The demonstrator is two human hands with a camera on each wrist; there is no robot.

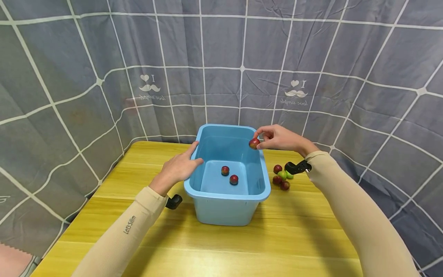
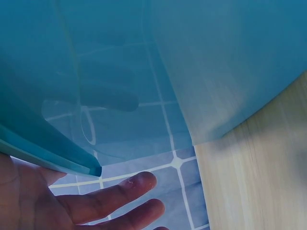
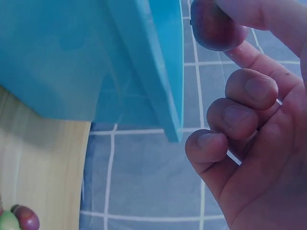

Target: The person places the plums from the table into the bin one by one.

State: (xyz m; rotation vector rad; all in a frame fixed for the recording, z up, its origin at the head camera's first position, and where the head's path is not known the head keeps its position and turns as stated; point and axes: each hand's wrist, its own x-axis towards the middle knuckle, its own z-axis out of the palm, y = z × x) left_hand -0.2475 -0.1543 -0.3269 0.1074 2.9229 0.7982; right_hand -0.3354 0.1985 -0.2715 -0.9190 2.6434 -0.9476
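A light blue plastic tub (image 1: 223, 209) stands on the table, with two dark red plums (image 1: 225, 170) on its floor. Over the tub's right rim, my right hand (image 1: 282, 139) pinches another red plum (image 1: 254, 143) between thumb and index finger. In the right wrist view the other fingers (image 3: 232, 119) curl below that plum (image 3: 216, 28). At the left rim is my left hand (image 1: 178, 166), its thumb reaching over the edge and its fingers along the outside. The left wrist view shows those fingers (image 2: 110, 201) fairly straight beside the rim (image 2: 72, 163).
Right of the tub lies a small group of fruit: several red plums (image 1: 285, 185) and green ones (image 1: 282, 175). The yellow wooden table (image 1: 207, 250) backs onto a grey curtain (image 1: 221, 46) with white grid lines. Black bands are on both wrists.
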